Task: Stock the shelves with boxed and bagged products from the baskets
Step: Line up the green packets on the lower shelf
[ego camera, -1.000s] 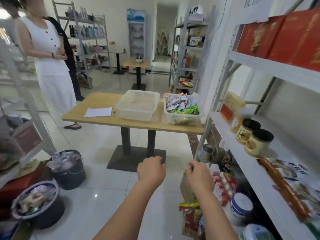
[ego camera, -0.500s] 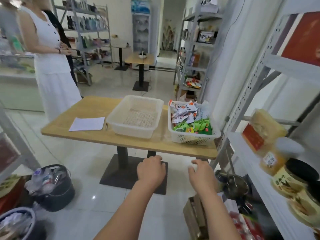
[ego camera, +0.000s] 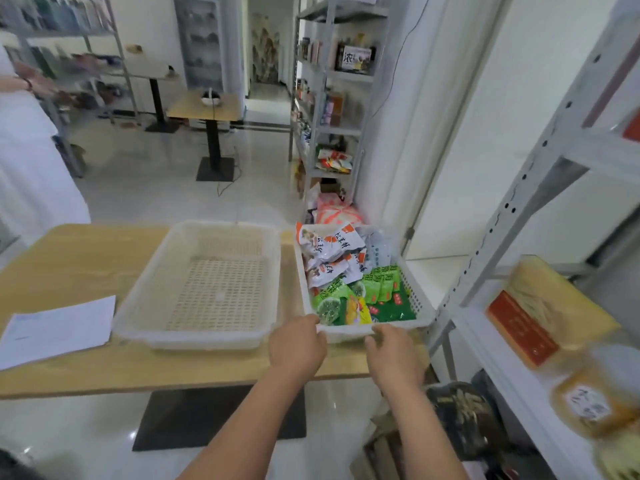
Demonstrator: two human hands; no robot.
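Observation:
Two white plastic baskets stand side by side on a wooden table. The left basket has nothing in it. The right basket holds white snack bags at the back and green bags at the front. My left hand grips the near rim of the right basket at its left corner, thumb on top. My right hand grips the same rim further right. The fingers of both hands are hidden under the rim.
A white metal shelf unit stands close on the right, with a yellow box and jars on it. A sheet of paper lies on the table's left. A person in white stands at far left.
I have moved from the low shelf toward the table. Both hands rose and reached forward, and now they hold the near rim of the right basket.

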